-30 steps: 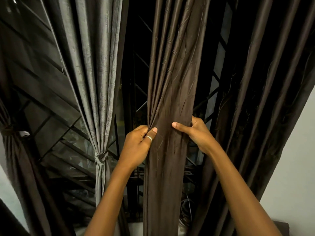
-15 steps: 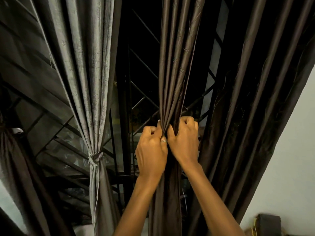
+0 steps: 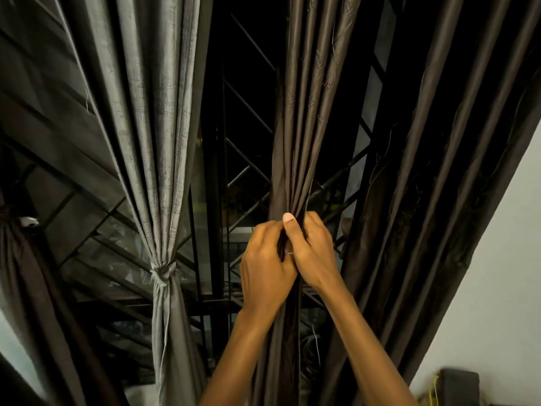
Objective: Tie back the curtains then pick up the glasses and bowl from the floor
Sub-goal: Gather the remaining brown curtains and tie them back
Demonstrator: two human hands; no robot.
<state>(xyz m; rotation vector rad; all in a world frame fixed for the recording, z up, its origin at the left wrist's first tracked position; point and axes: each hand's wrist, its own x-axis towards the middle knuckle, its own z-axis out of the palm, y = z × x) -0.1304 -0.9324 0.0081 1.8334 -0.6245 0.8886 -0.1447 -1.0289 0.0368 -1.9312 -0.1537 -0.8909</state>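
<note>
A dark brown curtain [image 3: 304, 118] hangs in the middle, gathered into a narrow bunch at hand height. My left hand [image 3: 265, 271] grips the bunch from the left, a ring showing on one finger. My right hand [image 3: 314, 253] grips it from the right, thumb raised against the folds. Both hands press together around the fabric. To the left a grey curtain [image 3: 152, 118] hangs tied with a knot [image 3: 163, 272]. The glasses and bowl are not in view.
A black window grille [image 3: 234, 177] with diagonal bars stands behind the curtains. More dark brown curtain [image 3: 445, 171] hangs at the right beside a white wall [image 3: 497, 273]. Another tied dark curtain [image 3: 17, 259] is at the far left. A dark box [image 3: 459, 385] sits bottom right.
The curtain panel was spread flat between my hands; they have since come together and bunched it into a tight bundle, and now overlap more closely on it.
</note>
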